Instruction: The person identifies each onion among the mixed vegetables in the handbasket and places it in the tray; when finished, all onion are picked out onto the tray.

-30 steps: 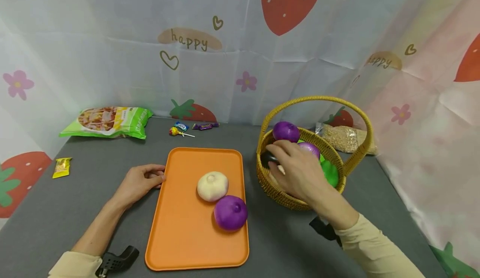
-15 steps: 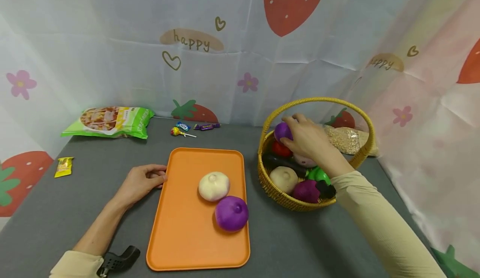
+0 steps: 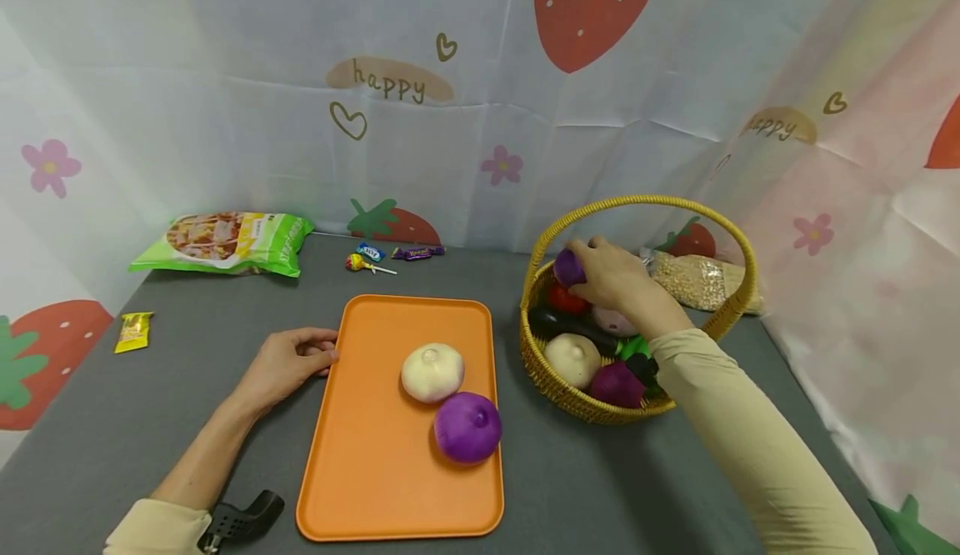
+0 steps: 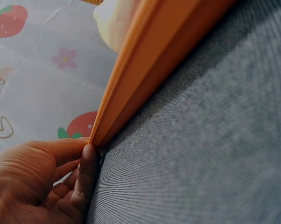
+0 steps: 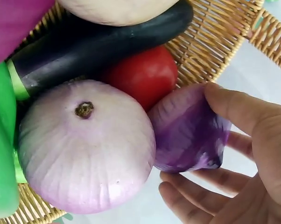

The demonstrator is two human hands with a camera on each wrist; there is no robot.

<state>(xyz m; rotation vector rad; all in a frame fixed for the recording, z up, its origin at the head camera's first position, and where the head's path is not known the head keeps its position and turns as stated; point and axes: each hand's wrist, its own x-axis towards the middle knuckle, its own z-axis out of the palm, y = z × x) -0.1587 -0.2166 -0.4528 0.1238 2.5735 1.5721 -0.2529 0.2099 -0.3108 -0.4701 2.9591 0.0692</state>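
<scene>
My left hand (image 3: 288, 365) pinches the left rim of an orange tray (image 3: 360, 488) between thumb and forefinger, as the left wrist view shows. A white bulb (image 3: 432, 372) and a purple onion-shaped bulb (image 3: 467, 427) touch each other on the tray. Over the back of a yellow wicker basket (image 3: 558, 392), my right hand (image 3: 618, 276) grips a purple onion (image 5: 192, 133). Close beside that onion lie a pale purple onion (image 5: 87, 149) and a red tomato (image 5: 143, 77). A dark eggplant (image 3: 573, 327), a white bulb (image 3: 572, 359) and a purple vegetable (image 3: 617, 384) also sit in the basket.
The basket's tall handle (image 3: 645, 200) arches above my right hand. Behind the basket lies a clear bag of grains (image 3: 697, 280). A green food bag (image 3: 225, 242), a lollipop (image 3: 360, 263), small candies (image 3: 417, 252) and a yellow packet (image 3: 133, 332) are at the back and left.
My right hand has moved from the basket's front, near the eggplant, to the purple onion at the back and grips it. My left hand stays at the tray.
</scene>
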